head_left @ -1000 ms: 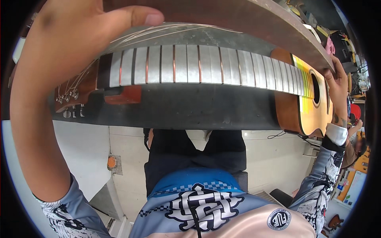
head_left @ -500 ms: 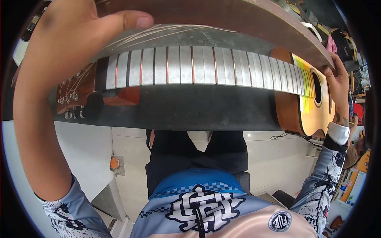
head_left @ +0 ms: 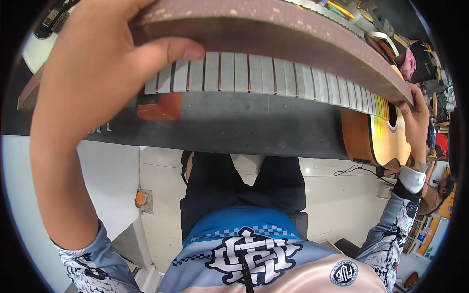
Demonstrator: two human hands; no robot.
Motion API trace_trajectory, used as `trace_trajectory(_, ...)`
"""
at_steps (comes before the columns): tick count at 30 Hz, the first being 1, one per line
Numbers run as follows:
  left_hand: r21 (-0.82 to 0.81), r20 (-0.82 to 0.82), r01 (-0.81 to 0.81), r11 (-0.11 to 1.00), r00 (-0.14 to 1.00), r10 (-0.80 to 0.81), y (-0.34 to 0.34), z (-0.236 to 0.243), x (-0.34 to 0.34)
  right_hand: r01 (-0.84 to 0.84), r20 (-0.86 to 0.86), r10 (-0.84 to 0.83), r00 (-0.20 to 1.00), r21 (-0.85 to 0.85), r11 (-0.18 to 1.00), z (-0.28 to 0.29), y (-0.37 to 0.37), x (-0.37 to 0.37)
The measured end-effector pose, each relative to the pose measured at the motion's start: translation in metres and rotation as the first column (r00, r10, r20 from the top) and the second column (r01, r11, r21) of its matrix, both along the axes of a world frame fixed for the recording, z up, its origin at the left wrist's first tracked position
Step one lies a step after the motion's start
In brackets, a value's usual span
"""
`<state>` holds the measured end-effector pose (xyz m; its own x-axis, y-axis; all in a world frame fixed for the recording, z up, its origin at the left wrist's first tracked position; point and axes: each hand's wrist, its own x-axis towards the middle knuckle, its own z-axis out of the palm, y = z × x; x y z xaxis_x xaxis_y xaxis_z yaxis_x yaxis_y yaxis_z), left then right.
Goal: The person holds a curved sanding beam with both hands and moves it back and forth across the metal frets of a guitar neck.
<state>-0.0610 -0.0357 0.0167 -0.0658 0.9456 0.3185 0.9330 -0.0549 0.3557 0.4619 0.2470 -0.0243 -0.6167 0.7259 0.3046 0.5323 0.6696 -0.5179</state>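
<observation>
Both my hands hold a long brown bar (head_left: pixel 273 31), which bends across the top of the picture through the lens. My left hand (head_left: pixel 105 58) grips it toward the left, thumb along the near side and the other fingers out of sight. At its right end, my right hand (head_left: pixel 415 110) clasps it between thumb and fingers. Below the bar lies an acoustic guitar neck (head_left: pixel 234 73), grey-silver between copper-coloured frets, its far edge covered by the bar. Whether they touch is unclear. Yellow strips (head_left: pixel 379 122) cross the guitar body (head_left: pixel 359 136) near the soundhole. My left arm hides the headstock.
A red block (head_left: pixel 161 106) sits under the neck on the dark bench (head_left: pixel 259 127). Beyond my right hand are cluttered tools, a pink cloth (head_left: pixel 408 63) and another person (head_left: pixel 431 195). A black cable (head_left: pixel 351 170) hangs below the guitar.
The bar has come nearer to me with both hands and now overlaps the neck's far edge. The headstock and loose strings have gone out of sight. The view has shifted slightly.
</observation>
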Motion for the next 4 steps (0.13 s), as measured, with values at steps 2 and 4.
trace_trajectory(2, 0.107, -0.270, 0.055, 0.993, 0.963, -0.024, -0.0006, -0.0043, 0.0000, 0.032, 0.011, -0.031, 0.999, -0.050, 0.998, -0.0032, -0.0005, 0.0063)
trace_trajectory(4, 0.088, -0.264, -0.027, 0.996, 0.963, 0.049, -0.0018, -0.0076, -0.0006, 0.035, 0.124, -0.042, 0.991, 0.064, 0.997, -0.0041, -0.0008, 0.0084)
